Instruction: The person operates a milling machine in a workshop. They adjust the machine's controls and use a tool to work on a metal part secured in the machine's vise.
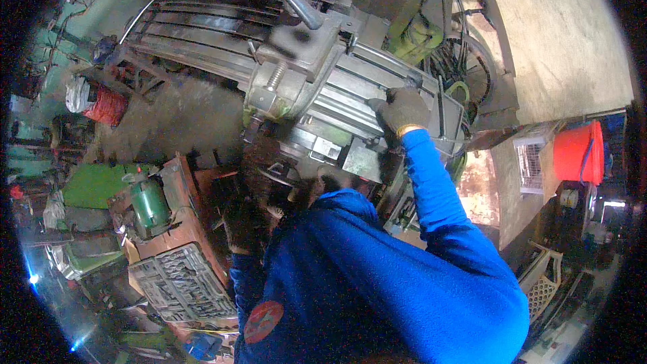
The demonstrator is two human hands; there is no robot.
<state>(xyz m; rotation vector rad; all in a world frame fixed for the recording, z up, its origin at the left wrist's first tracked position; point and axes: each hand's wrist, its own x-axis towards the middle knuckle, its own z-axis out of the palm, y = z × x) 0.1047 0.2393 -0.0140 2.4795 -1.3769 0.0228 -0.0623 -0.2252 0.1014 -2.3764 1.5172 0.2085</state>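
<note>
My right hand (406,109), in a grey-brown knit glove, is over the right part of a slotted metal machine table (354,99). Its thumb points left and the other fingers look curled by a small dark piece (412,83), though what they grip is hard to make out. Left of it a heavy machine vise (298,47) with an exposed screw sits on the table. My left hand (242,229), in a dark glove, is low on the left near a round handwheel (280,174). Shadow hides its fingers.
A metal lever handle (300,7) hangs above the vise. On the left stand a green gas canister (149,203) and an open tool case (183,284) with many sockets. A red bucket (578,153) is at the right, near a pale panel (549,40). Cables (461,20) hang behind the table.
</note>
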